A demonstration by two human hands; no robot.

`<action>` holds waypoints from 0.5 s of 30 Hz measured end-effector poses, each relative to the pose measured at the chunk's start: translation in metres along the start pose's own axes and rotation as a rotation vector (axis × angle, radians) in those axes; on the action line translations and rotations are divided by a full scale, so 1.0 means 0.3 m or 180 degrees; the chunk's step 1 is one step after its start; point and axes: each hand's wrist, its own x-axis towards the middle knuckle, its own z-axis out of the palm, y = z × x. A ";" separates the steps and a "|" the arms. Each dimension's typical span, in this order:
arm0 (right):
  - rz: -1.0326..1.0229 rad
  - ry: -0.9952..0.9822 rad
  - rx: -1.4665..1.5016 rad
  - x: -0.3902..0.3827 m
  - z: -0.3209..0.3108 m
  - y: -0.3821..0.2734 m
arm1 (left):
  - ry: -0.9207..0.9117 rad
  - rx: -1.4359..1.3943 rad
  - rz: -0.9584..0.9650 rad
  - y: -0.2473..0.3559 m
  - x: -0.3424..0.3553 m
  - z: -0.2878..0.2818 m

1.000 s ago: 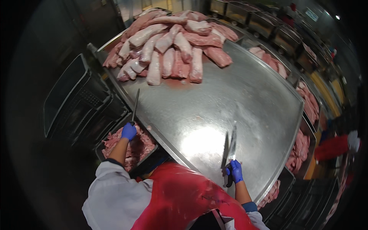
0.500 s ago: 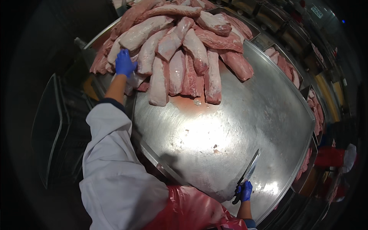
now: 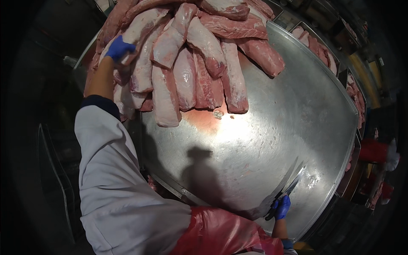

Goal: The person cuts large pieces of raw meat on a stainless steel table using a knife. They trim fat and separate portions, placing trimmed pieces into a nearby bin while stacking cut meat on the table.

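Slabs of long raw pink meat with whitish fat (image 3: 185, 78) are heaped from about 10 to 1 o'clock on a big shiny stainless-steel table (image 3: 250, 153). Left hand, in a blue glove (image 3: 119, 49), is up between 10 and 11, on a thick slab with a pale fatty face (image 3: 144, 24) that lies on the heap's left side. Its fingers are bent over the meat, thumb out a bit — can't tell how tight they are, or whether they're really gripping.

Right hand, also blue-gloved (image 3: 282, 207), is down between 4 and 5, well apart from the heap. Those fingers are wrapped around the black handle of a knife with a long silvery blade (image 3: 295, 179), tip aimed toward 1. There's a dark slim streak beside the blade — shadow or another tool, I can't tell.

Just under the heap, close to the middle, there's a watery pink smear (image 3: 199, 120) with a small pale scrap (image 3: 218, 114) in it. Glossy red apron (image 3: 221, 229) at 6, loose white sleeve (image 3: 110, 178) from 8 to 9. Off past the table edge around 2, more meat sits in a grey tray (image 3: 316, 51).
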 end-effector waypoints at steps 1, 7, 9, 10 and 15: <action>-0.0033 -0.0094 0.0026 0.032 0.018 -0.009 | 0.0342 -0.0452 -0.0149 -0.085 -0.025 0.042; -0.0257 -0.0173 0.0129 0.043 -0.009 0.037 | 0.0793 -0.0169 -0.0464 0.181 -0.249 0.359; -0.0338 -0.0205 0.0213 0.049 -0.004 0.049 | 0.0451 -0.1082 -0.0569 0.153 -0.396 0.572; -0.0329 -0.0212 0.0232 0.031 -0.009 0.054 | 0.0448 -0.1048 -0.1263 0.395 -0.538 0.672; -0.0270 -0.0163 0.0211 -0.025 -0.059 0.024 | -0.1416 -0.1559 -0.0724 0.630 -0.976 1.273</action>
